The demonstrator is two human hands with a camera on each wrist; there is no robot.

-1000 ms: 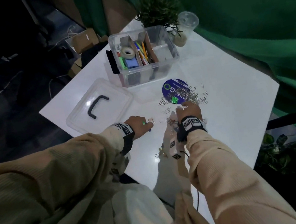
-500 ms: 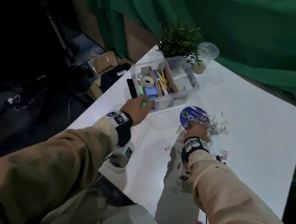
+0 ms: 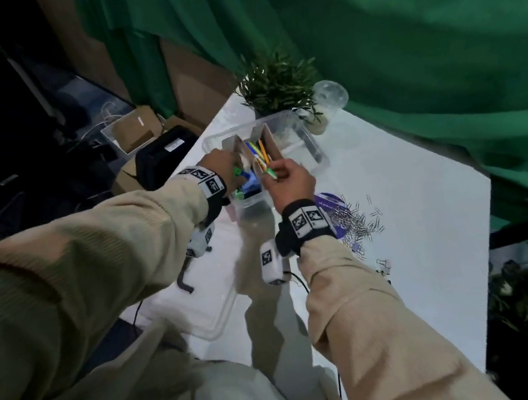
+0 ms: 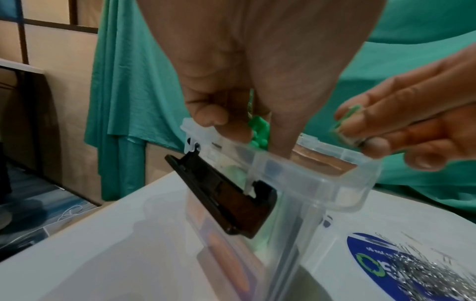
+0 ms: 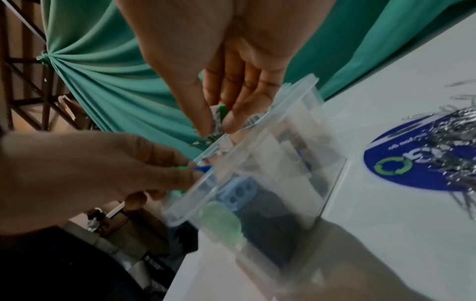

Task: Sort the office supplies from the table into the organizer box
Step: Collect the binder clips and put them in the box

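Observation:
The clear organizer box [image 3: 313, 150] stands on the white table [image 3: 418, 244], with pens and cardboard dividers inside. My left hand [image 3: 235, 169] hovers over the box's near left corner and pinches small green pieces [image 4: 259, 130]; a blue bit [image 5: 203, 168] shows beside them. My right hand [image 3: 272, 172] is just above the box's near rim and pinches a small green and white item [image 5: 217, 116]. The two hands are close together but apart. A heap of silver paper clips [image 3: 359, 222] lies on a blue round disc [image 3: 326, 198] right of the box.
The box's clear lid [image 3: 218, 311] with a black handle lies near the table's left edge. A potted plant [image 3: 276, 90] and a clear cup [image 3: 331, 97] stand behind the box. A black latch [image 4: 226, 203] hangs on the box's side. Binder clips [image 3: 384, 267] lie near my right sleeve.
My right hand has left the paper clip heap and come up to the box with the green and white item. My left hand has moved from the box's front to over its corner.

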